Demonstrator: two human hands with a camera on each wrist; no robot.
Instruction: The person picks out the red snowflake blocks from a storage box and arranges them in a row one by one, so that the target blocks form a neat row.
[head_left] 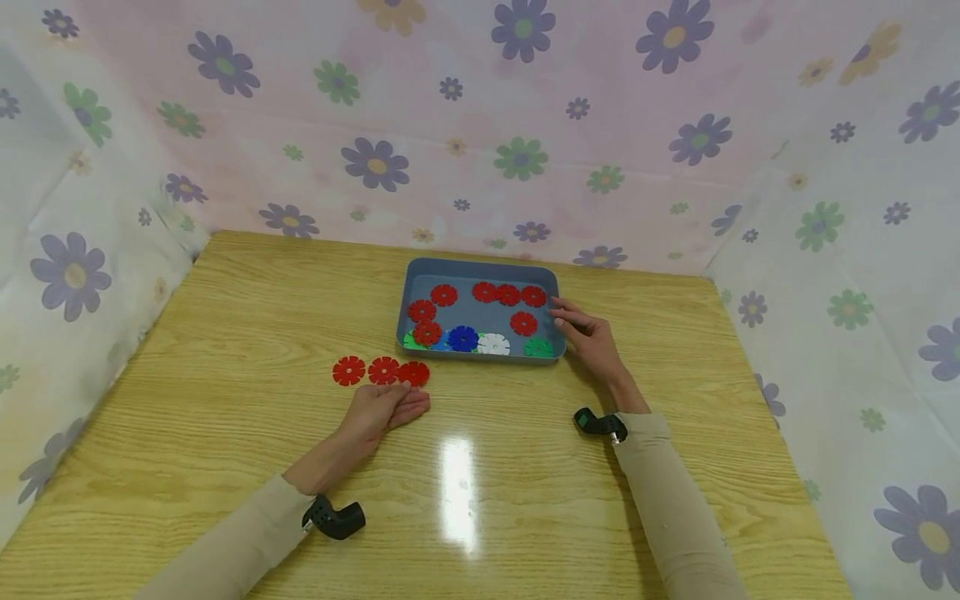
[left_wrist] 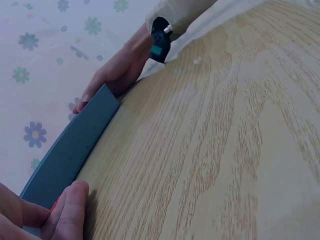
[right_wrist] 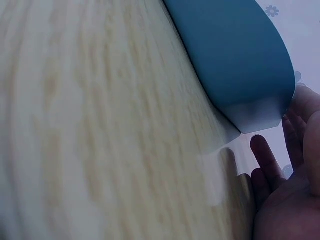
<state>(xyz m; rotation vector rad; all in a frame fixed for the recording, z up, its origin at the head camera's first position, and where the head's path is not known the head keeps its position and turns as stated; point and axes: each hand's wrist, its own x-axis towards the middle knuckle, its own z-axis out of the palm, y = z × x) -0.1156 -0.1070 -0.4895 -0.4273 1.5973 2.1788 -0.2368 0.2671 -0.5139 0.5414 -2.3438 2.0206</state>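
My left hand (head_left: 378,414) pinches a red notched plastic disc (head_left: 414,373) between thumb and fingers, just above the table near the tray's front left corner. In the left wrist view a sliver of that disc shows between the fingers. Two more red discs (head_left: 348,371) lie in a row to its left. My right hand (head_left: 592,337) is at the right wall of the blue-grey tray (head_left: 480,357), fingertips by the rim; the right wrist view shows its fingers loosely spread beside the tray corner (right_wrist: 250,107). Firm contact is hard to tell.
Inside the tray lie several red discs (head_left: 523,323), with a dark blue disc (head_left: 462,338), a white disc (head_left: 493,344) and green discs (head_left: 538,347) along its front wall. The wooden table (head_left: 525,500) is bordered by flower-patterned cloth (head_left: 465,125) at the back and sides.
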